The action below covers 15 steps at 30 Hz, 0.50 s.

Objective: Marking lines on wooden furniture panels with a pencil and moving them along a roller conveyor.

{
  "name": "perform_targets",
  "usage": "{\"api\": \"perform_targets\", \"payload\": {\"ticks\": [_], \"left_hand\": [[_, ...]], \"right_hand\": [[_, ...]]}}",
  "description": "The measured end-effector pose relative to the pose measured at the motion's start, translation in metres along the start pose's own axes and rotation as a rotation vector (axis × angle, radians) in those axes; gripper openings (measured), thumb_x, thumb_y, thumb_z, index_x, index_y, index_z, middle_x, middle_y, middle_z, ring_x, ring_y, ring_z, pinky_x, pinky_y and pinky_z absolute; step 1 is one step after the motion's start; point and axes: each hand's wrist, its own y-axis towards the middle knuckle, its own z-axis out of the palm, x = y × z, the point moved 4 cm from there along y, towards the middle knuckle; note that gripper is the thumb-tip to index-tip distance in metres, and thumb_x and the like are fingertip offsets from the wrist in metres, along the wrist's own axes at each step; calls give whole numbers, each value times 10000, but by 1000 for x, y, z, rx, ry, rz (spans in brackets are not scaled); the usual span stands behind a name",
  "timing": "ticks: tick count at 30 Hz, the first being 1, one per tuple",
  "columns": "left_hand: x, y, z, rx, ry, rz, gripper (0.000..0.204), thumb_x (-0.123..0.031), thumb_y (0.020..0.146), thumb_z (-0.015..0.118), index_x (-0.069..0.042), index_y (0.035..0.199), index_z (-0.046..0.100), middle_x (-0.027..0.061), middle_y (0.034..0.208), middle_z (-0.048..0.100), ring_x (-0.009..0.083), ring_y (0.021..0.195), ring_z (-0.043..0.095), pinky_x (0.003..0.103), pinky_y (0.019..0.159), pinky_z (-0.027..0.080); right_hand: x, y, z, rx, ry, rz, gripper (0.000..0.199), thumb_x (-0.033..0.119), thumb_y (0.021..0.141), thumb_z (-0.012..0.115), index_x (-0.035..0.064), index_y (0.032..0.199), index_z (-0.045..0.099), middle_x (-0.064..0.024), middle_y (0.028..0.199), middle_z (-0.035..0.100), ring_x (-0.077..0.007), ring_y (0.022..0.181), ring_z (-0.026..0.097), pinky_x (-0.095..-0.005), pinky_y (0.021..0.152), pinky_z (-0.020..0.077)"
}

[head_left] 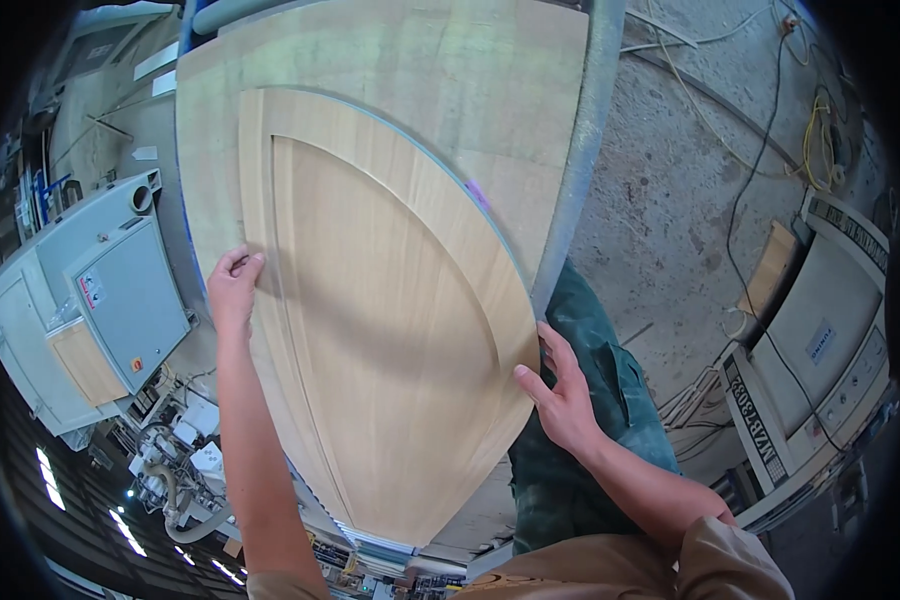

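Brown shirt (pixel 590 572), one; one right hand (pixel 562 392) gripping one arched wooden panel (pixel 390 290) by edge; one left hand (pixel 233 292) curled, hold unclear. Panel pale, grained, centre recessed.

A: What setting are we observing?
B: Woodworking workshop: a wooden panel (pixel 390 270) is lying on a bench (pixel 510 80).
A: What else is supporting this?
B: A grey machine cabinet (pixel 130 285) is standing left; a black cable (pixel 760 152) is trailing over concrete floor (pixel 640 180).
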Motion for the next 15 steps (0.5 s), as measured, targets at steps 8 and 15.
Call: {"api": "perform_targets", "payload": {"ticks": [8, 15], "left_hand": [[-7, -4, 8, -22, -84, 22, 400, -143, 893, 805, 31, 1239, 706, 13, 975, 699, 87, 881, 616, 241, 805, 491], [0, -7, 9, -31, -57, 17, 385, -148, 906, 793, 20, 1239, 697, 55, 1027, 724, 130, 947, 656, 274, 854, 522]], "right_hand": [[3, 2, -8, 30, 27, 29, 649, 166, 1009, 672, -6, 1562, 377, -179, 1550, 462, -299, 1444, 453, -447, 1229, 325], [2, 4, -8, 57, 27, 17, 652, 133, 991, 687, -11, 1549, 382, -184, 1508, 478, -290, 1416, 462, -426, 1210, 342]]}}
